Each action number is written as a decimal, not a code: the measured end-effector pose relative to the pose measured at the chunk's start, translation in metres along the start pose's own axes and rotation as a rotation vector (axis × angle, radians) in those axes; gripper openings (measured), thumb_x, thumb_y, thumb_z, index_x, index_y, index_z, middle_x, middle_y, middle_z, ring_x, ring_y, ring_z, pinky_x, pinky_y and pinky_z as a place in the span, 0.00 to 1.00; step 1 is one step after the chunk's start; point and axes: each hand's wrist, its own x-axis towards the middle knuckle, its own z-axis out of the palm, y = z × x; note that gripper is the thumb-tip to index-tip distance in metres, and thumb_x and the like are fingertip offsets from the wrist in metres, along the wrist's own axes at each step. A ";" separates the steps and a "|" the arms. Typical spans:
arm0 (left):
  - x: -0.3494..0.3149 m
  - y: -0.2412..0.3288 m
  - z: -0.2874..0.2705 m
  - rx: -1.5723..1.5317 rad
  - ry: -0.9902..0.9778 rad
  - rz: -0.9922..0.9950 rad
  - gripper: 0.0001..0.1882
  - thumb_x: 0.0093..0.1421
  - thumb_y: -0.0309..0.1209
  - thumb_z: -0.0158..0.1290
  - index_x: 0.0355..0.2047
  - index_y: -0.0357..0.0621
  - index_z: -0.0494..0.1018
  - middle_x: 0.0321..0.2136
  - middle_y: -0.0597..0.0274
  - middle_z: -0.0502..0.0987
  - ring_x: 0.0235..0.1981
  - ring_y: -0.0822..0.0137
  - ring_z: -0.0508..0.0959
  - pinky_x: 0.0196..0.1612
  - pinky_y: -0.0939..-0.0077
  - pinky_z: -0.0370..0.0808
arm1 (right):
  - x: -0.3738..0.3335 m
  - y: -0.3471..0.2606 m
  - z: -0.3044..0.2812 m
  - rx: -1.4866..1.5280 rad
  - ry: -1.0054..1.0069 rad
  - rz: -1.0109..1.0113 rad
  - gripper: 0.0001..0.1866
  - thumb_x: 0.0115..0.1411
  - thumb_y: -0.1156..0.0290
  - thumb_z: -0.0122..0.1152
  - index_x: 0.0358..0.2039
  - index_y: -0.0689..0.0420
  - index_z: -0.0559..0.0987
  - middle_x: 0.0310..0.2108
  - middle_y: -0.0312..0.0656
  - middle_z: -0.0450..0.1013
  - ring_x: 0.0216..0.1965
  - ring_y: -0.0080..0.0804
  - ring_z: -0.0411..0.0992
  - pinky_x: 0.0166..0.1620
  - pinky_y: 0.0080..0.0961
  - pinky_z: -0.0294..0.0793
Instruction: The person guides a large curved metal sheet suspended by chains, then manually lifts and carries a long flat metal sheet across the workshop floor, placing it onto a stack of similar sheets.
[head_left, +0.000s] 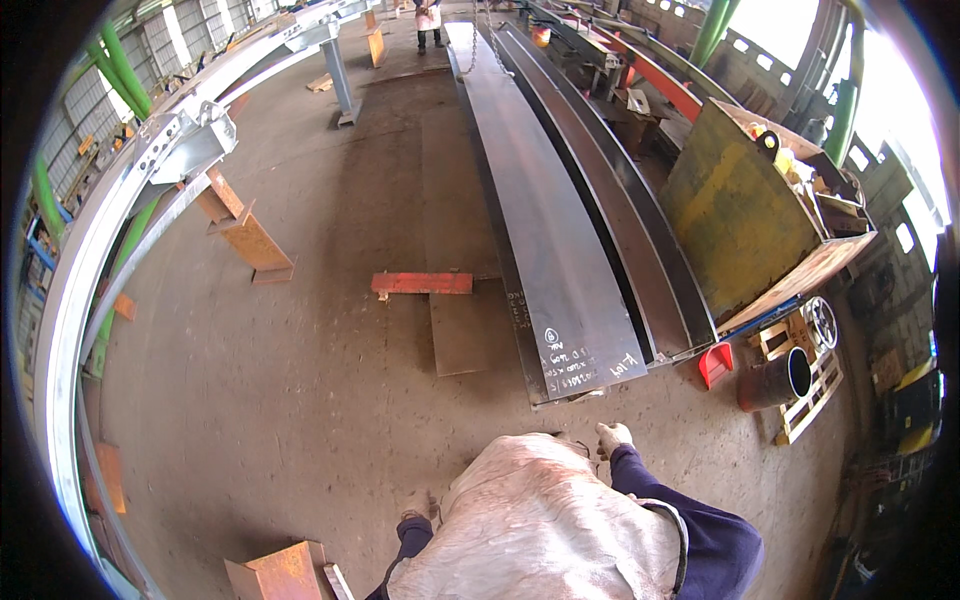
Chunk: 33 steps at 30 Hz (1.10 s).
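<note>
My right hand (614,438), in a pale work glove, is held ahead of me beyond the light leather apron (545,510). Its fingers are curled closed, and whatever they may hold is hidden. My left hand (418,507) hangs low on the other side of the apron, its fingers too small and shaded to read. Nearest to the right hand is the end of a long steel beam (555,240) with white chalk marks on its flat top. Lifting chains (474,45) hang down to its far part. Alongside it on the right lies another long steel beam (610,180).
Left of the beam, a red steel piece (425,284) lies on the floor. Rusty steel stands (255,240) and a long galvanized beam (60,350) line the left. A scrap bin (745,210), a red scoop (716,366) and a dark drum (772,380) stand right. Another person (428,20) stands far ahead.
</note>
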 end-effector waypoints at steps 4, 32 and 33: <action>-0.003 0.000 0.000 -0.006 0.008 -0.006 0.24 0.66 0.47 0.52 0.55 0.44 0.73 0.37 0.52 0.82 0.29 0.57 0.82 0.33 0.56 0.79 | -0.015 0.000 -0.001 -0.017 -0.022 0.042 0.25 0.64 0.56 0.64 0.49 0.67 0.78 0.33 0.50 0.78 0.27 0.43 0.79 0.29 0.42 0.82; -0.029 0.048 0.059 0.589 0.008 0.288 0.30 0.64 0.47 0.59 0.53 0.29 0.75 0.34 0.47 0.84 0.33 0.51 0.86 0.37 0.56 0.83 | -0.052 0.133 -0.058 -0.007 0.394 -0.096 0.31 0.57 0.53 0.66 0.48 0.71 0.81 0.45 0.63 0.81 0.49 0.52 0.80 0.54 0.41 0.77; -0.014 0.054 0.060 0.533 -0.119 0.184 0.33 0.64 0.47 0.59 0.57 0.28 0.72 0.37 0.46 0.84 0.34 0.51 0.86 0.39 0.57 0.83 | -0.064 0.150 -0.064 0.095 0.358 -0.012 0.31 0.57 0.53 0.65 0.49 0.71 0.80 0.45 0.64 0.80 0.50 0.54 0.79 0.55 0.42 0.76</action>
